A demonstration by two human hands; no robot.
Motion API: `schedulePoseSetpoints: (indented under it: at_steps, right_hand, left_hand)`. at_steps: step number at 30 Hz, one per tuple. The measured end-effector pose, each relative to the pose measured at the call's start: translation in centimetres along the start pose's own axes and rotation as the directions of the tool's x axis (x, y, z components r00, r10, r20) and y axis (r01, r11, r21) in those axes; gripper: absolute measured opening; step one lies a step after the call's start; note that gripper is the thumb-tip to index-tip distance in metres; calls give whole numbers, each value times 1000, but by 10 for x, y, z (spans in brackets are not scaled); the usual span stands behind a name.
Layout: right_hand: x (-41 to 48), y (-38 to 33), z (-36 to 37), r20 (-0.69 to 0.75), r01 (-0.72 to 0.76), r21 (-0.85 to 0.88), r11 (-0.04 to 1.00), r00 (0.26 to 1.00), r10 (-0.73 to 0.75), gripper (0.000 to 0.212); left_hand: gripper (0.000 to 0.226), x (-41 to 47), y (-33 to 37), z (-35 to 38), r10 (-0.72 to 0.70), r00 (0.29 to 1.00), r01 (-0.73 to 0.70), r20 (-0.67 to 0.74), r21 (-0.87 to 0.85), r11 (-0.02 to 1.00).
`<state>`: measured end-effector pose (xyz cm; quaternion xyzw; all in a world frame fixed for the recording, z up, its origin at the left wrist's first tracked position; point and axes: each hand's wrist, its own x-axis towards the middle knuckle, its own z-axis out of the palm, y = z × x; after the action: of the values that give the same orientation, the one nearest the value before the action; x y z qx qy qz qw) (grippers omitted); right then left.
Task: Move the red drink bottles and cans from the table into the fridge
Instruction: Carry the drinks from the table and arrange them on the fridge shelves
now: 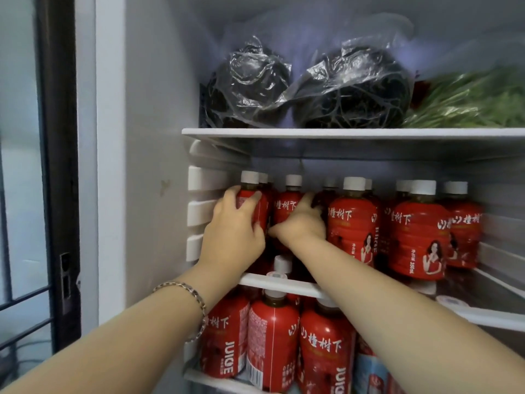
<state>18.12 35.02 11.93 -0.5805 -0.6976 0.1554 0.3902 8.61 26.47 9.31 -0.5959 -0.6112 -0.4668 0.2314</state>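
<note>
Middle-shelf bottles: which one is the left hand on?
The leftmost bottle, beside the fridge wall. The left hand wraps its red label; the right hand is on the next one.

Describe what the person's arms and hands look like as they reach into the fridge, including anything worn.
Both forearms are bare, with no sleeves showing anywhere in view and no gloves. The left hand has a thin chain-link bracelet in a silvery-gold metal hanging loosely at the wrist. The right hand and its wrist carry nothing that shows: no watch or band. No rings can be seen on the visible fingers.
</note>
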Motion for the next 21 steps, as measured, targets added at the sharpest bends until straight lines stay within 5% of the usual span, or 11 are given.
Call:
schedulePoseSetpoints:
  at_steps: [5,11,15,21]
  right_hand:
    - [-35,9,-11,-48,146,-15,989,988,-147,111]
    - [-65,20,-20,67,438,295,849,877,-475,110]
    - [-63,17,-17,301,373,445,814,794,-528,110]
    - [-59,21,-18,447,327,419,847,738,-505,110]
  left_hand:
    - [50,-2,1,-1,-58,996,51,-68,-95,994]
    - [38,-19,3,-18,-54,969,-52,-242,-411,910]
    - [44,-26,1,-26,-157,965,29,-212,-506,862]
    - [72,-35,2,-30,-42,999,34,-18,-322,946]
